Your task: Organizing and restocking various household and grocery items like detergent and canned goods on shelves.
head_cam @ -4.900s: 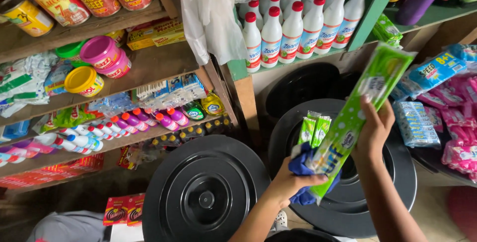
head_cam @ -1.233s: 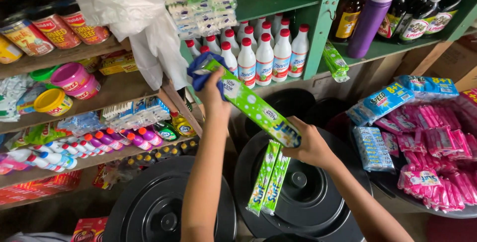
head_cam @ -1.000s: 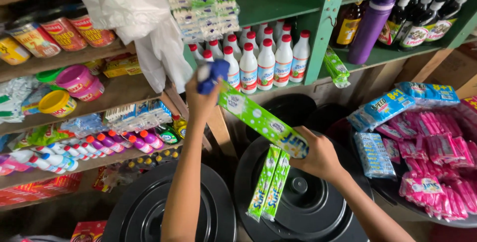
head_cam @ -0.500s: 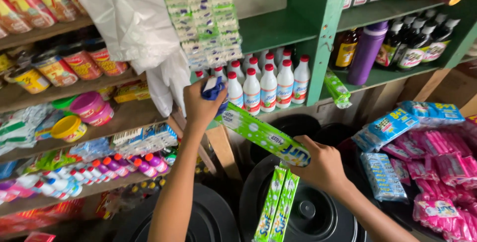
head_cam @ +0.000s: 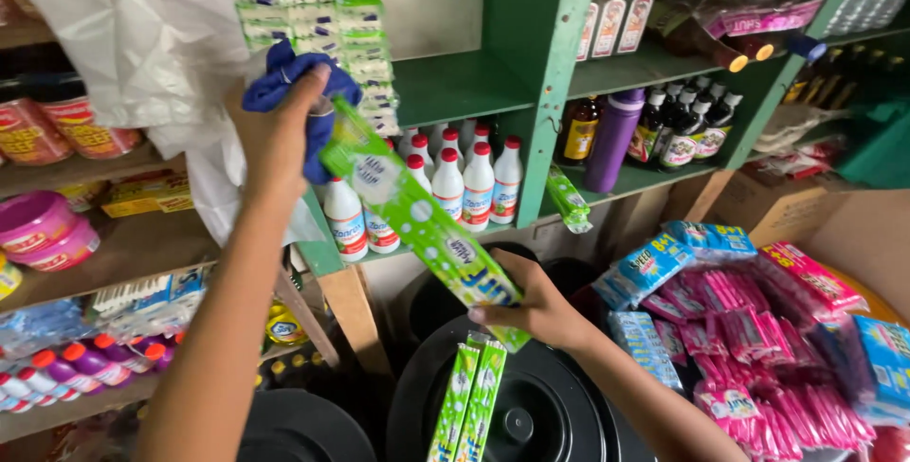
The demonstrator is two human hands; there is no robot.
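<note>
Green sachet strip (head_cam: 417, 220), light and floppy (slick film), pinched at both ends: left hand (head_cam: 280, 135) also clutching blue cloth (head_cam: 284, 78), right hand (head_cam: 531, 306).

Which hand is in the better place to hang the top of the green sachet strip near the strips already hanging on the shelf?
Left. The left hand holds the green sachet strip's top, with a blue cloth, beside the hanging strips. The right hand grips its lower end, far below.

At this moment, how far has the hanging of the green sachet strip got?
Already up: other green sachet strips hang by the shelf post. In hand: the left hand, also gripping a blue cloth, lifts the top of the strip; the right hand holds its lower end. Left: it is not yet hung, and more strips dangle below.
</note>
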